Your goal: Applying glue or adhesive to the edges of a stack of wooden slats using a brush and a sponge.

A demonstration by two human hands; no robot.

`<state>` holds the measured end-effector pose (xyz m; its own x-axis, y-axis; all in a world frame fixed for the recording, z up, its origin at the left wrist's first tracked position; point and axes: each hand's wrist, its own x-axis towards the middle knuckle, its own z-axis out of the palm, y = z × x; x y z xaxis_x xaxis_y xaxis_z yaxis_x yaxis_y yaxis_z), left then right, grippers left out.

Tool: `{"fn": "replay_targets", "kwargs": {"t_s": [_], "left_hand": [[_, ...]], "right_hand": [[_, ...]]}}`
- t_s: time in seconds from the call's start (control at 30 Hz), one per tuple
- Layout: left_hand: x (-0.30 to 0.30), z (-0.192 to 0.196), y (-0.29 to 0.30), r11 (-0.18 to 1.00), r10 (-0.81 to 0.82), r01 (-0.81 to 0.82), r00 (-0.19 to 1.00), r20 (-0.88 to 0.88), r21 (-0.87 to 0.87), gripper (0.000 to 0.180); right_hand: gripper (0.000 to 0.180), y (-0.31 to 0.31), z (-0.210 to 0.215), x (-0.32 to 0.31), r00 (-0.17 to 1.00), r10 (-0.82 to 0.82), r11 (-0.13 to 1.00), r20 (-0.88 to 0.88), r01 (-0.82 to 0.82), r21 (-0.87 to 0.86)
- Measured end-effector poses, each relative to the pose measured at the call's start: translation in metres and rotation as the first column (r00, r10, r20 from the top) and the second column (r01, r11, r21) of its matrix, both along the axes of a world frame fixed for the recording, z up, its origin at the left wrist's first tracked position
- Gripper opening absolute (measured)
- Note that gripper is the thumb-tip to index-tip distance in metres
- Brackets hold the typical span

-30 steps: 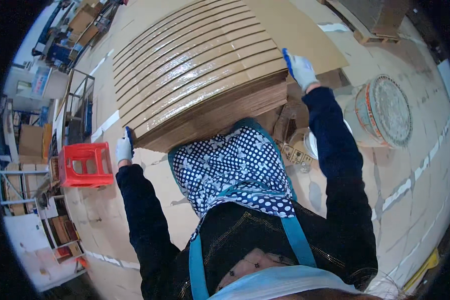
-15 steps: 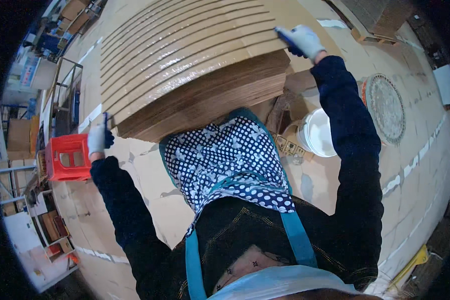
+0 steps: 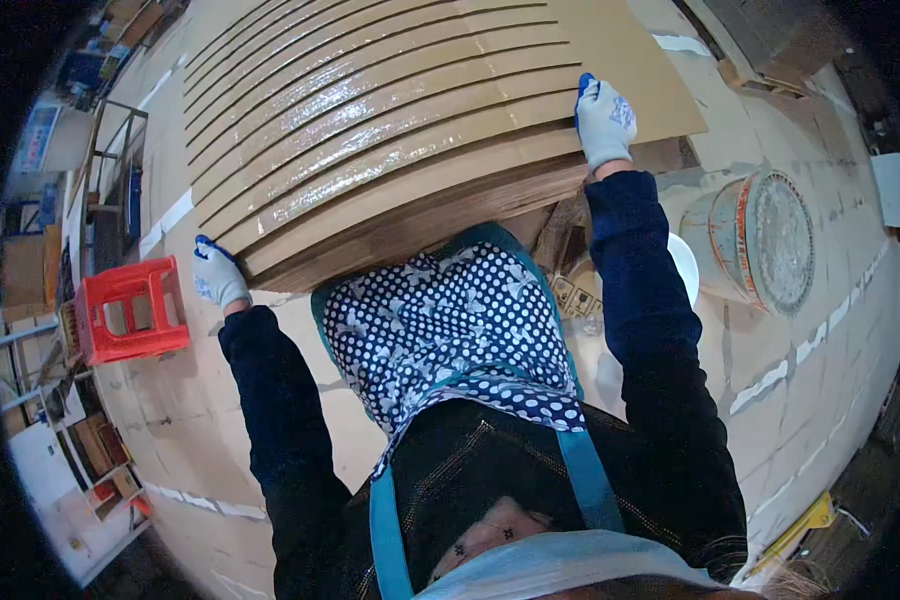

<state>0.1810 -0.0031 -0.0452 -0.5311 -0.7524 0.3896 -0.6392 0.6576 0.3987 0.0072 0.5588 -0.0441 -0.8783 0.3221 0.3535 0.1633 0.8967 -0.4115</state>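
A thick stack of brown cardboard sheets (image 3: 490, 195) stands in front of me. Its top sheets are fanned in overlapping steps, and the exposed strips (image 3: 370, 120) look glossy and wet. My left hand (image 3: 218, 273), in a white glove with blue fingertips, is closed at the near left corner of the fanned sheets. On the right edge of the same sheets, my right hand (image 3: 605, 125) is closed in a matching glove. The undersides of both grips are hidden. A plain flat cardboard sheet (image 3: 660, 100) reaches out beyond the right edge.
To the left stands a red plastic stool (image 3: 130, 312). A white bucket (image 3: 684, 270) is partly hidden behind my right sleeve, beside a large crusted drum (image 3: 770, 245). Farther right, a pallet (image 3: 760, 78) carries another stack. Shelving and boxes line the far left.
My right hand has come nearer and slightly left along the sheets' edge. My left hand has moved in against the corner. The fanned sheets have shifted, uncovering more of the flat sheet at right.
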Motion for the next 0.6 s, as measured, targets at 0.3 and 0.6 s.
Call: {"fn": "replay_targets", "kwargs": {"t_s": [0.3,0.6], "left_hand": [[0.019,0.038,-0.021,0.948,-0.298,0.317,0.903,0.309,-0.011,0.061],[0.05,0.023,-0.02,0.895,-0.367,0.229,0.866,0.34,0.383,0.067]], "right_hand": [[0.036,0.039,0.005,-0.015,0.895,0.439,0.889,-0.076,-0.421,0.177],[0.061,0.038,0.014,0.028,0.904,0.269,0.908,0.332,-0.354,0.227]]}}
